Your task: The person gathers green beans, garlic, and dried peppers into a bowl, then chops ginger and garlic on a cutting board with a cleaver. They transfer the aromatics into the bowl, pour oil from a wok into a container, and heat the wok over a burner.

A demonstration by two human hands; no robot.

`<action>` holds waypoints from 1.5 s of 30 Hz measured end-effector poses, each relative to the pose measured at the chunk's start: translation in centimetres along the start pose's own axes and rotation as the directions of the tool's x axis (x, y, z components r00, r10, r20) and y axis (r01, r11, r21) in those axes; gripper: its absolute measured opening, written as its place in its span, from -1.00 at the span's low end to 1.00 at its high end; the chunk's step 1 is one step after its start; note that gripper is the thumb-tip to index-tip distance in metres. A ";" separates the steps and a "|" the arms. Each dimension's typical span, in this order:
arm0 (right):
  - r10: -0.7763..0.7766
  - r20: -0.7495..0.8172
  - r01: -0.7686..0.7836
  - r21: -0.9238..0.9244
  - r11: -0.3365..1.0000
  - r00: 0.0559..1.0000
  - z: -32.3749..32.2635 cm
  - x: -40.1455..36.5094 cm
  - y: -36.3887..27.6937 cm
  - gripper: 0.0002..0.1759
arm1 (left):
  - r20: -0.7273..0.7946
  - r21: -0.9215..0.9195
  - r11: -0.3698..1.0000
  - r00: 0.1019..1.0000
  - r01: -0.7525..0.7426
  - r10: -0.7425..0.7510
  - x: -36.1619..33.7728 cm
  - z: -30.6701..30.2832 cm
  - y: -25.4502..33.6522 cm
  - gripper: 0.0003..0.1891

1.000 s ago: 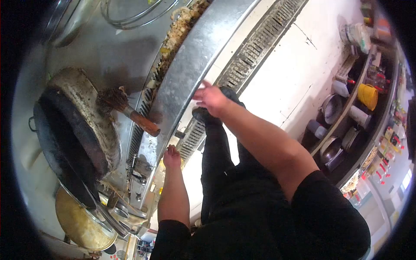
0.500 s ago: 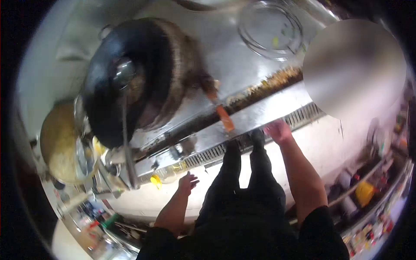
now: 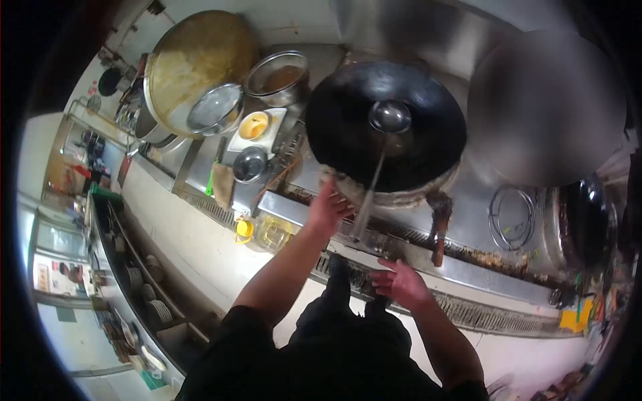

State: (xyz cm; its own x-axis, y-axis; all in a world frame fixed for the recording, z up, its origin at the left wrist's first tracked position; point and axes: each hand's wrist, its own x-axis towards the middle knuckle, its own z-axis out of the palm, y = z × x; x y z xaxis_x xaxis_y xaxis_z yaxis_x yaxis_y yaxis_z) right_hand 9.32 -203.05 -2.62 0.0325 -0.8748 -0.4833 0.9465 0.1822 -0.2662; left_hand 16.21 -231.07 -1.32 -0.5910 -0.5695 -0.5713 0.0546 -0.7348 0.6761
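A large black wok [image 3: 334, 127] sits on the stove, with a metal ladle [image 3: 390, 116] resting in it. The ladle's long handle leans over the near rim. My left hand [image 3: 328, 208] is at the wok's near left edge, close to a pale cloth [image 3: 348, 187]; its fingers are spread and hold nothing visible. My right hand [image 3: 403, 284] hangs in front of the stove's edge, fingers apart and empty, below the ladle handle. A brush [image 3: 440, 224] with an orange-brown handle lies right of it on the stove.
Left of the wok are metal bowls [image 3: 249, 164], a strainer [image 3: 215, 109], a yellow bowl [image 3: 254, 125] and a big round lid [image 3: 200, 60]. An oil bottle [image 3: 271, 234] with a yellow cap stands by the stove's front edge. Shelves with plates [image 3: 159, 311] are at left.
The view has turned left, so the wok now appears nearer the middle. My left hand has come up to the wok's near edge; my right hand remains in front of the stove.
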 end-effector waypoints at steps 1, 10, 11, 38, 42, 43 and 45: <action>-0.020 -0.002 0.020 -0.031 0.999 1.000 2.2 0.7 -0.7 -0.39 | 0.000 -0.018 1.000 1.000 -0.009 0.009 0.6 0.4 -0.3 -0.23; -0.161 -0.173 0.158 -0.032 0.987 0.972 6.2 5.0 -1.1 -0.36 | -0.508 -0.396 0.910 0.854 -0.119 -0.110 11.0 -18.7 6.5 -0.50; -0.176 -0.257 0.166 -0.057 0.984 0.950 6.6 4.9 -1.1 -0.37 | -0.585 -0.338 0.913 0.811 -0.230 -0.013 12.5 -21.8 7.7 -0.54; -0.315 -0.494 0.323 -0.072 0.944 0.811 13.6 9.3 -1.8 -0.23 | -0.356 0.914 0.398 0.626 0.077 0.694 13.0 -38.3 22.8 -0.55; -0.301 -0.441 0.318 -0.038 0.947 0.846 13.6 10.3 -2.1 -0.21 | 0.103 0.992 -0.107 0.935 -0.071 0.339 7.7 -27.1 16.3 -0.60; -0.303 -0.440 0.319 -0.039 0.947 0.846 13.7 10.4 -2.3 -0.21 | 0.104 0.992 -0.107 0.935 -0.072 0.340 7.8 -27.1 15.3 -0.60; -0.291 -0.398 0.298 -0.044 0.953 0.870 13.8 10.4 -2.4 -0.23 | 0.136 0.966 -0.257 0.915 -0.037 0.381 8.9 -27.5 13.1 -0.61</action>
State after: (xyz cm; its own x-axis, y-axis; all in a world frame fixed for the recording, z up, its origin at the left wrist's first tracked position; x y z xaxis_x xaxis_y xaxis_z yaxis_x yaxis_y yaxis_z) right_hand 11.81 -218.83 4.51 -0.3747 -0.6357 -0.6749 0.8979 -0.0674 -0.4350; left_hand 33.76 -255.90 -10.38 -0.6293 -0.7505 -0.2016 -0.7696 0.5657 0.2961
